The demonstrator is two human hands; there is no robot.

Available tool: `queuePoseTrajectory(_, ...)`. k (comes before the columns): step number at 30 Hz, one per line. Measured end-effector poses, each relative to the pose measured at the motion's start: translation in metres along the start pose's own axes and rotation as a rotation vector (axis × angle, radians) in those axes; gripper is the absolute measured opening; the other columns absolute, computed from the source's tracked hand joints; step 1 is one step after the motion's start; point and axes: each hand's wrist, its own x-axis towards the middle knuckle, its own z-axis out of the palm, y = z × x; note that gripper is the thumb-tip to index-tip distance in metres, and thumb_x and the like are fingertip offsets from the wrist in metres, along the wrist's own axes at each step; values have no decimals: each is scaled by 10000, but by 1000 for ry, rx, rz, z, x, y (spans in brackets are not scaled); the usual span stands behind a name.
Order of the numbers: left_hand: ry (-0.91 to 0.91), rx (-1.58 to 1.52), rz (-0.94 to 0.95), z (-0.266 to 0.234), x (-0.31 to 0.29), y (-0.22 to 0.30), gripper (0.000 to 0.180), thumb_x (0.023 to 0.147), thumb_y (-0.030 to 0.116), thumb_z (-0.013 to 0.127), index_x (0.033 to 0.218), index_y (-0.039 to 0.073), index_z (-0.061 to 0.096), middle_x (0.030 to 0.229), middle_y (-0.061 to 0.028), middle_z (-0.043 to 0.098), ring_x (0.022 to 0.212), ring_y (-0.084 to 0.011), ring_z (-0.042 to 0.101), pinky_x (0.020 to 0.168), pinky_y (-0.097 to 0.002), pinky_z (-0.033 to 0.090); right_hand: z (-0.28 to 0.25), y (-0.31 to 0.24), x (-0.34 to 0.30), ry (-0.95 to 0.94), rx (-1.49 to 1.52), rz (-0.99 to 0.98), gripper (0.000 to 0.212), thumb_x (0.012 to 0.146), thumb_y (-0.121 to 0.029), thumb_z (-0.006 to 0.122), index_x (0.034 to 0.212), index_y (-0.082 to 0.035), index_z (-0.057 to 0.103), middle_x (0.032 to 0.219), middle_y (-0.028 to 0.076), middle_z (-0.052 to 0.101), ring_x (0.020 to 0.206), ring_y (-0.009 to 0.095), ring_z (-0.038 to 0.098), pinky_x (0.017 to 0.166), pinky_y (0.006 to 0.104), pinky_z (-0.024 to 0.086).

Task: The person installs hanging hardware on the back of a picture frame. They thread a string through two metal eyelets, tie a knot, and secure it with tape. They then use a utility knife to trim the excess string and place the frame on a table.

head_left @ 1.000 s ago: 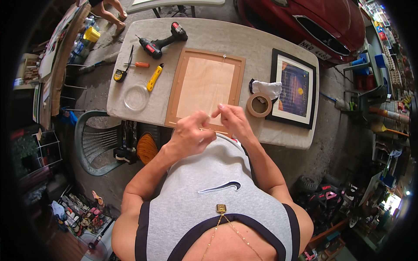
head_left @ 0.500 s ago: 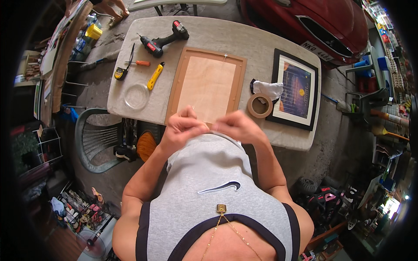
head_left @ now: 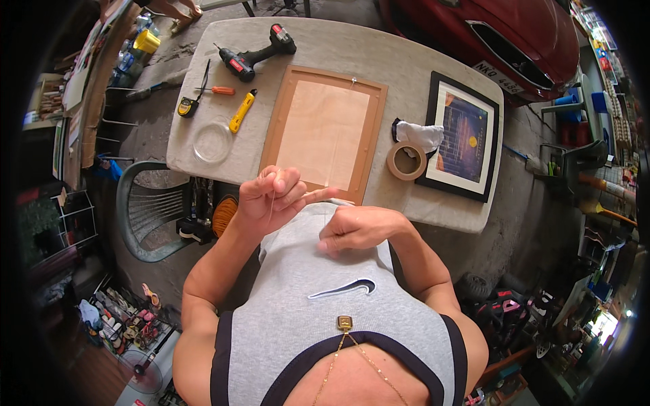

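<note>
Thin clear line hangs from the pinched fingers of my left hand, whose index finger points toward the right. My right hand is closed just in front of my shirt, a strand of the line running up from its fingertips. Both hands are at the table's near edge, below a brown wooden picture frame lying back up. A small metal hanger is fixed on the frame's far rail, and a faint strand seems to run from it toward my hands.
On the table lie a cordless drill, a tape measure, an orange-handled screwdriver, a yellow utility knife, a clear coil, brown tape, a white cloth and a black-framed picture. A chair stands left.
My hands, close together before, are now apart. The right hand has pulled down toward my shirt; the left has turned with its index finger extended.
</note>
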Motion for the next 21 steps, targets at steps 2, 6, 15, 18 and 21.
queuePoseTrajectory(2, -71, 458, 51, 12, 1, 4, 106, 807, 183, 676, 749, 102, 709, 581, 36, 390, 502, -98, 368, 978, -457, 339, -4, 1, 1, 4, -189, -69, 373, 950, -349, 529, 818, -44, 698, 683, 96, 637, 622, 222, 575, 606, 354, 457)
queuePoseTrajectory(6, -478, 1947, 291, 42, 0, 2, 35, 750, 139, 674, 718, 149, 667, 566, 1, 467, 513, -136, 459, 709, -337, 318, -15, 2, 7, 782, 333, 42, 339, 948, -291, 573, 819, 8, 669, 555, -32, 487, 484, 57, 390, 442, 247, 317)
queuePoseTrajectory(15, -606, 2194, 396, 40, -14, -16, 36, 685, 133, 624, 652, 123, 616, 584, 12, 480, 574, -148, 528, 820, -404, 404, -1, -4, 19, 739, 602, 34, 400, 949, -347, 575, 735, -11, 620, 547, -81, 387, 496, 12, 297, 444, 201, 206)
queuePoseTrajectory(18, -700, 2227, 398, 40, -14, -15, 39, 691, 128, 642, 652, 122, 634, 573, 14, 460, 569, -148, 514, 816, -390, 400, -3, -10, 19, 652, 557, 132, 366, 949, -317, 574, 754, -10, 618, 556, -70, 410, 488, 10, 300, 438, 203, 215)
queuePoseTrajectory(21, -556, 2015, 279, 38, -13, -2, 64, 730, 118, 661, 667, 118, 669, 551, 8, 436, 542, -149, 487, 810, -370, 399, -4, -17, 14, 748, 722, -33, 346, 956, -299, 561, 778, -8, 618, 584, -55, 450, 489, 8, 313, 425, 205, 219)
